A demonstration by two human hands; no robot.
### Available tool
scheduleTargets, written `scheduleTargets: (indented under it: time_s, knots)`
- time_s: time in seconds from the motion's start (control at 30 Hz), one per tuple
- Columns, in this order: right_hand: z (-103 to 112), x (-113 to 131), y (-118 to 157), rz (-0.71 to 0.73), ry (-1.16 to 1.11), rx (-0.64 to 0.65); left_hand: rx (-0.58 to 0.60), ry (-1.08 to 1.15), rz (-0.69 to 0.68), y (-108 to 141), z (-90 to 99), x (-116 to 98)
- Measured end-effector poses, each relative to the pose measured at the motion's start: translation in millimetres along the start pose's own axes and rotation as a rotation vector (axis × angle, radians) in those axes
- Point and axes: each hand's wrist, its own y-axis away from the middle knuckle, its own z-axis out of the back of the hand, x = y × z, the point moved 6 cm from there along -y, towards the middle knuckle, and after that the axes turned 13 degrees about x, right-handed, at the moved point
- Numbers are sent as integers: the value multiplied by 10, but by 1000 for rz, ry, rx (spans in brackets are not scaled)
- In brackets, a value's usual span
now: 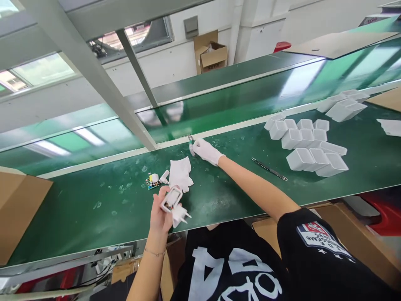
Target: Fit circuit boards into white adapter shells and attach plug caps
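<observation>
My left hand [161,211], bare, is closed around an open white charger housing [171,199] near the table's front edge. A white plug part with two prongs [179,215] is in the same hand, below the housing. My right hand [205,150], in a white glove, is closed at the table's back rail on a small metal-tipped tool [191,143], mostly hidden by the fingers. Between the hands lies a white glove [181,172]. Left of it are a small circuit board with a white-and-yellow component [153,181] and a small white plastic piece [164,177].
Black tweezers [269,169] lie right of my right forearm. Several white open plastic boxes [302,138] stand farther right. A cardboard box [23,209] sits at the table's left end. A metal post [103,79] rises from the back rail [244,124].
</observation>
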Motion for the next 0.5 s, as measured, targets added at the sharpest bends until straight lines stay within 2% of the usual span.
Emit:
scheduleTargets:
  time_s: [0.13, 0.2, 0.3, 0.4, 0.5]
  knots:
    - [213, -425, 244, -73, -293, -87, -166, 54, 169, 99, 123, 165]
    - [285, -627, 387, -98, -404, -121, -234, 104, 238, 76, 126, 259]
    - [361, -831, 548, -114, -523, -178, -286, 159, 257, 5, 67, 361]
    - [425, -908, 622, -102, -565, -239, -283, 293, 207, -52, -53, 434]
    - [495, -889, 653, -71, -501, -312, -183, 381, 142, -73, -188, 497]
